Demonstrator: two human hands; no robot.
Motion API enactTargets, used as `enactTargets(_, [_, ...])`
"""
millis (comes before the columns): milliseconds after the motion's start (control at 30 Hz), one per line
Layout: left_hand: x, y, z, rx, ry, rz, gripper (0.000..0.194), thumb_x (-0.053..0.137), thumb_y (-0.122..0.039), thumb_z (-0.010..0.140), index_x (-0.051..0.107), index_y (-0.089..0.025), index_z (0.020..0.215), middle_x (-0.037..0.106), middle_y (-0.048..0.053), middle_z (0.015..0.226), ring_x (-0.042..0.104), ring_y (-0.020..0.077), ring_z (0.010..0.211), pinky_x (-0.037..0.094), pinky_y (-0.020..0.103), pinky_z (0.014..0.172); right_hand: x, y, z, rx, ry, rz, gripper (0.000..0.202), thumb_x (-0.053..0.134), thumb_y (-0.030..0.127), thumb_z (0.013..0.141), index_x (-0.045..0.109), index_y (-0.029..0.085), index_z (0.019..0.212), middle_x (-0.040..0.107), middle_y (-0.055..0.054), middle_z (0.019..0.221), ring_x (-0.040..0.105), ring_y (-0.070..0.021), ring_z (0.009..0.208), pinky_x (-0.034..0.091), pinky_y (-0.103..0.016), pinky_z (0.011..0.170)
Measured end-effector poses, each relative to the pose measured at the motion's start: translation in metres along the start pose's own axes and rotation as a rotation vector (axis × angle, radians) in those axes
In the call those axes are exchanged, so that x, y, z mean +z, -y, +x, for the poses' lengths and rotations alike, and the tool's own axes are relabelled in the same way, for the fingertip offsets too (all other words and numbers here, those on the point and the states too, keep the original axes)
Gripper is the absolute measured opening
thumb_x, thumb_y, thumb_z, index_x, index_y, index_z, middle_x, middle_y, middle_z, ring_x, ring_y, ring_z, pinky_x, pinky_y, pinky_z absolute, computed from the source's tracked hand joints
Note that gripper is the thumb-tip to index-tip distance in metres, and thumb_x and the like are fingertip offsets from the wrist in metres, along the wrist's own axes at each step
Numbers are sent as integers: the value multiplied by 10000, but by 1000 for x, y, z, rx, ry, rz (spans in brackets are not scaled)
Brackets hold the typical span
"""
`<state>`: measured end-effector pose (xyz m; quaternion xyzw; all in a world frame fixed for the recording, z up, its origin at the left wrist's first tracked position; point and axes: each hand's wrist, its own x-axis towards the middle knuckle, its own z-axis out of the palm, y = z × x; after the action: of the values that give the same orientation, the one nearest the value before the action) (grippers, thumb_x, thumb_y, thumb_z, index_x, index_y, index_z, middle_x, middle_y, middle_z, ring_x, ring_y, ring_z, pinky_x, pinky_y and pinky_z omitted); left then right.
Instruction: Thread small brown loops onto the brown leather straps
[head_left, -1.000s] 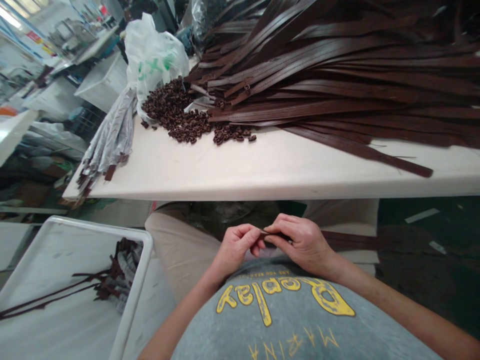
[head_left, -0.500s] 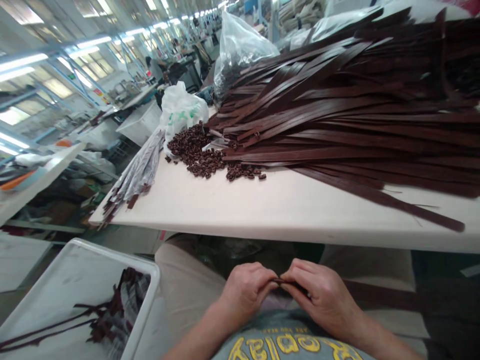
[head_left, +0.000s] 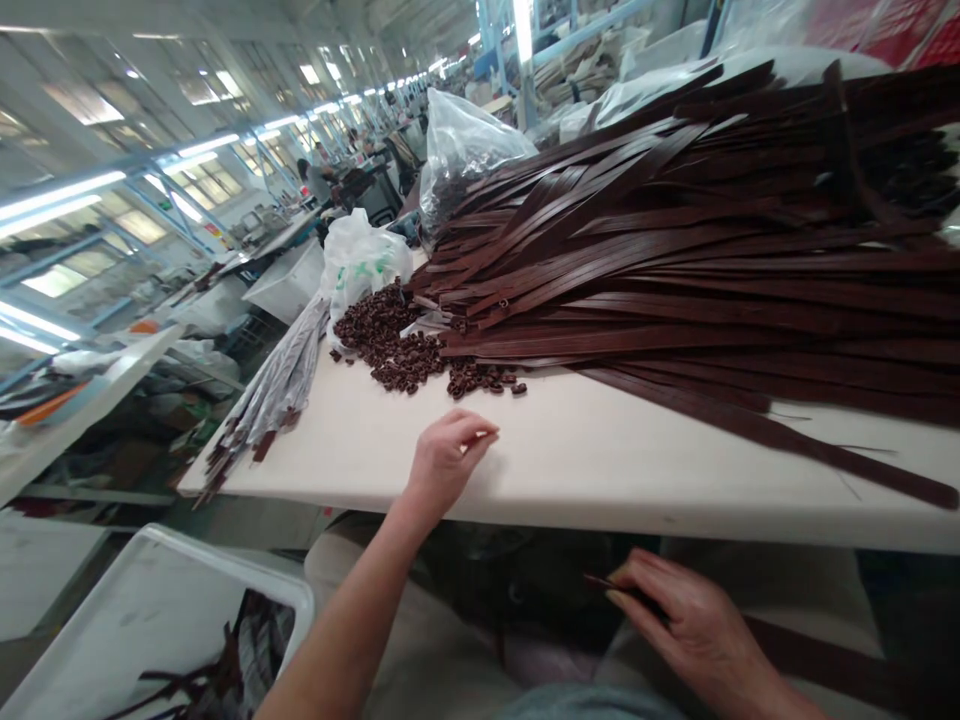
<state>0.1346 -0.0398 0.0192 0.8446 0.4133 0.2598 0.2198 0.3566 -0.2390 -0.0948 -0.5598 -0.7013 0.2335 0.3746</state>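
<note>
My left hand [head_left: 446, 455] is over the front of the white table, its thumb and fingertips together; whatever they may hold is too small to make out. Just beyond it lies a pile of small dark brown loops [head_left: 401, 345]. Below the table edge, at my lap, my right hand [head_left: 675, 610] pinches a dark brown strap [head_left: 598, 581], whose tip sticks out to the left of the fingers. Many long brown straps [head_left: 675, 260] are heaped across the right side of the table.
The white table [head_left: 570, 460] has wrapped strap bundles [head_left: 274, 385] on its left and a white plastic bag [head_left: 364, 255] behind the loops. A clear bag [head_left: 469, 145] stands farther back. At lower left is a white bin [head_left: 97, 640] with strap pieces.
My left hand has left the strap end and moved up and forward over the table. My right hand has shifted right and slightly down, still with the strap. The view has tilted up a little.
</note>
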Motion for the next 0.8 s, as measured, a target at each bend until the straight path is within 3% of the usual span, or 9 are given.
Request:
enactTargets(167, [9, 22, 58, 94, 49, 342, 128, 660, -154, 862, 750, -217, 928, 694, 52, 972, 654, 168, 834, 490, 265, 758, 8, -7, -8, 35, 38, -10, 219, 514, 315, 990, 649, 223, 844, 671, -15, 741, 673, -175, 671, 521, -282, 604])
enactTargets(267, [14, 21, 74, 94, 123, 475, 115, 625, -162, 874, 732, -200, 853, 685, 55, 940, 647, 180, 810, 483, 278, 725, 9, -8, -10, 68, 64, -5, 215, 513, 314, 995, 648, 220, 857, 673, -17, 760, 673, -177, 692, 516, -288, 621])
enactTargets(367, [14, 19, 79, 93, 106, 479, 128, 603, -104, 835, 685, -179, 771, 677, 62, 895, 642, 189, 804, 479, 294, 732, 7, -7, -10, 80, 53, 1, 203, 516, 308, 993, 644, 218, 864, 673, -23, 779, 674, -185, 718, 516, -301, 647])
enactTargets(433, [12, 18, 76, 45, 33, 340, 113, 607, -81, 789, 651, -175, 743, 667, 50, 834, 644, 183, 783, 482, 295, 727, 4, -5, -9, 82, 41, 13, 204, 516, 301, 992, 642, 216, 856, 665, -23, 773, 669, -187, 716, 514, -305, 649])
enactTargets(533, [5, 13, 61, -157, -69, -165, 50, 643, -190, 788, 608, -174, 755, 656, 20, 755, 671, 169, 711, 495, 268, 641, -6, 3, -5, 73, 43, 50, 206, 519, 290, 988, 638, 213, 839, 648, -18, 750, 653, -177, 691, 508, -292, 629])
enactTargets(667, [0, -3, 19, -458, -114, -844, 306, 783, -361, 711, 658, -174, 918, 701, 2, 787, 679, 122, 625, 512, 215, 578, -31, 24, 8, 50, 33, 117, 184, 530, 260, 973, 633, 216, 826, 616, 0, 713, 628, -156, 639, 480, -270, 582])
enactTargets(800, [5, -22, -30, -618, -90, -1145, 399, 884, -336, 620, 748, -176, 959, 733, 24, 835, 678, 89, 634, 537, 179, 609, -51, 48, 25, 34, -5, 194, 133, 559, 236, 959, 640, 222, 855, 599, 18, 713, 600, -135, 623, 456, -254, 571])
